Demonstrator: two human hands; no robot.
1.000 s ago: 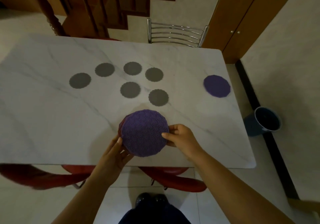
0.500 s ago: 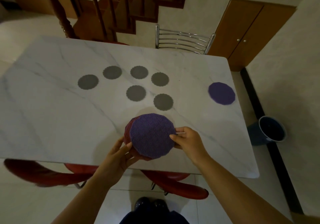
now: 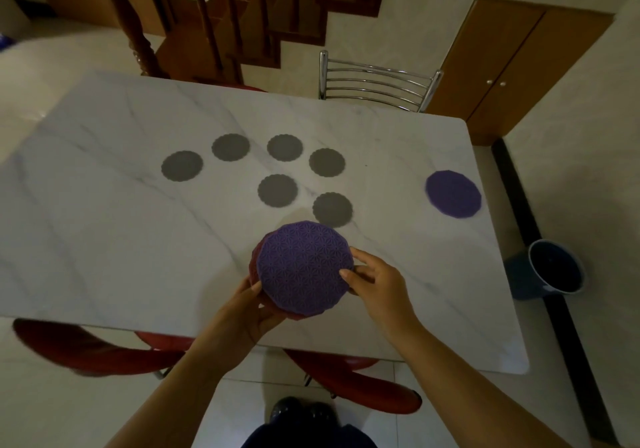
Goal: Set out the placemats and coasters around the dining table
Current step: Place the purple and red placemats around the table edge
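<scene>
A stack of round placemats (image 3: 304, 267), purple with a lace pattern on top and dark red ones under it, is held just above the near edge of the white marble table (image 3: 104, 239). My left hand (image 3: 242, 312) grips the stack from below at its near left. My right hand (image 3: 375, 285) pinches the right rim of the top purple mat. Another purple placemat (image 3: 453, 194) lies flat near the table's right edge. Several grey scalloped coasters (image 3: 277, 190) lie spread across the middle of the table.
A chrome-backed chair (image 3: 377, 84) stands at the far side. Red chair seats (image 3: 346, 382) are tucked under the near edge. A dark bucket (image 3: 550, 274) sits on the floor to the right. A wooden staircase and a cupboard are behind.
The stack has stayed in both hands near the table's front edge. The top purple mat has slid a little to the right off the red ones. My view has dropped slightly.
</scene>
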